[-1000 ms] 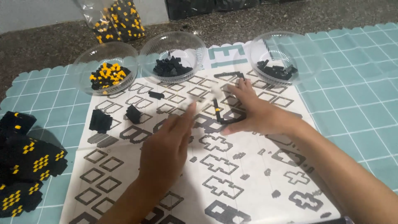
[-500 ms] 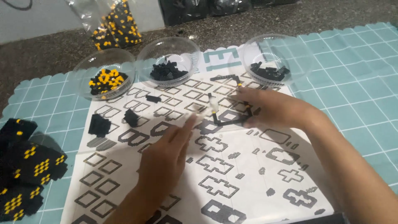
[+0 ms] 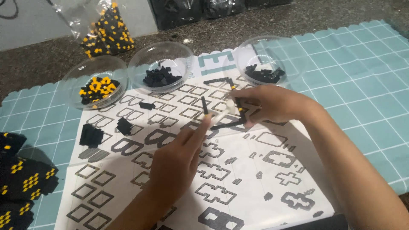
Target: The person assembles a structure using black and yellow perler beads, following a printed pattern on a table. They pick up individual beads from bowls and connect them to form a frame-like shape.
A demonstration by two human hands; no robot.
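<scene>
- While the right hand [image 3: 272, 104] pinches a thin black frame of small building bricks [image 3: 223, 108] against the sheet, its fingers are closed on the frame's right-hand bar, beside a small pale piece whose nature cannot be told.
- The left hand [image 3: 177, 164] reaches in from below; its fingertips [image 3: 205, 123] are drawn together at the frame's lower left corner, touching it, though whether they clamp a separate brick cannot be told.
- The frame lies on a white printed instruction sheet with outlined block patterns [image 3: 255, 187], near its upper middle.
- Step in hand, as judged: joining or seating bricks in the frame outline. The next move would call for steadying the frame with one hand and pressing squarely with the other.
- Beyond the sheet stand three clear plastic bowls: one with black-and-yellow bricks [image 3: 96, 87], two with black bricks [image 3: 161, 76] [image 3: 265, 73].
- Loose black brick clusters [image 3: 91, 135] lie at the sheet's left; a teal gridded cutting mat [image 3: 358, 85] lies beneath everything.
</scene>
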